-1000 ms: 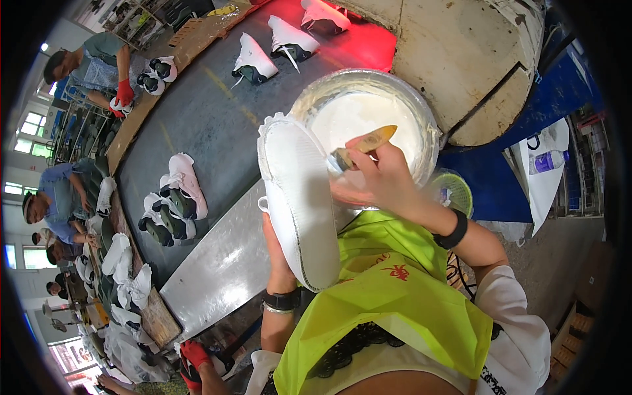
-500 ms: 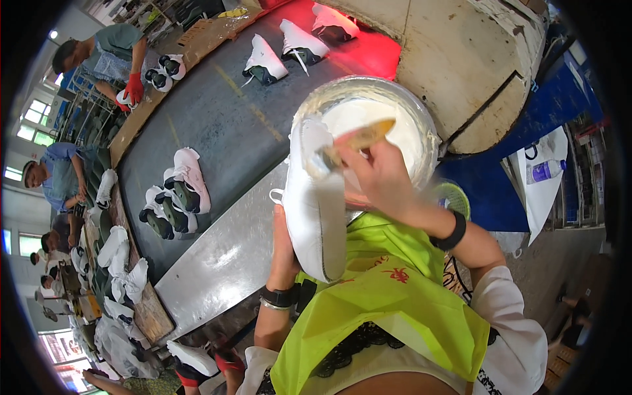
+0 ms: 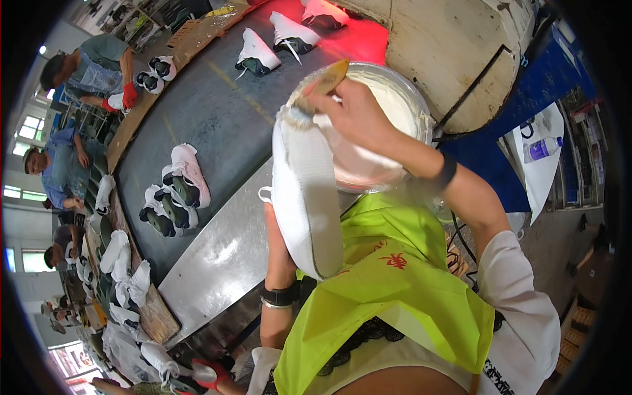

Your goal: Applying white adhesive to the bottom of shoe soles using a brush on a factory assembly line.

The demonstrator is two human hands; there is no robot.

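A white shoe upper is tilted on its side with its pale underside facing me. My left hand grips it from beneath and behind, with most of the fingers hidden by the shoe. In my right hand is a paintbrush with a yellowish wooden handle. Its pale bristles press on the far end of the shoe's underside. Just beyond and to the right, under my right forearm, stands a metal basin holding white, creamy liquid.
On the dark conveyor belt several white and pinkish shoes stand at left. More shoes sit at its far end, near red light. A metal ledge borders it. Co-workers line the left side. A bottle lies at right.
My right hand and the brush have moved up and left, from the side of the shoe to its far end. The shoe has shifted slightly left in my left hand.
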